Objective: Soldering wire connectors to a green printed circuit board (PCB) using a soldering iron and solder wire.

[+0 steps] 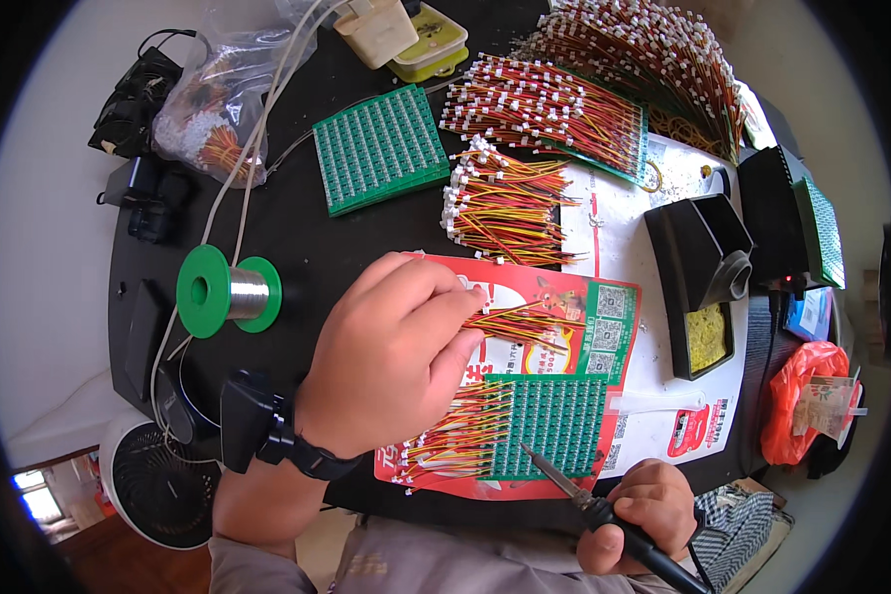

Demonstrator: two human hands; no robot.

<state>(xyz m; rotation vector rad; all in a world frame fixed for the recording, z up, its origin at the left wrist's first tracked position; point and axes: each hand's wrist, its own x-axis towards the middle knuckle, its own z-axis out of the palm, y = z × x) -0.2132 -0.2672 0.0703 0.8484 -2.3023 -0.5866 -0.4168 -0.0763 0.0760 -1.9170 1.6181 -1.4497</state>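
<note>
My left hand [386,356], wearing a black wrist device, is closed on a small bundle of red and yellow wires [530,325], pinched between thumb and fingers. The bare wire ends point right. Below it a green circuit board panel [554,426] lies on a red printed sheet [554,487]. Rows of wires with white plugs [450,436] run from the panel's left part. In my right hand [655,510] is a soldering iron [596,512], its tip over the lower part of the panel. Whether the tip touches the panel I cannot tell.
A green solder spool [206,291] stands left, below stacked green boards [381,148]. Loose wires [505,203] and wired boards [554,109] lie at the back. To the right are a black iron stand [698,247] with yellow sponge and a red bag [792,396]. White cables [262,129] cross the left side.
</note>
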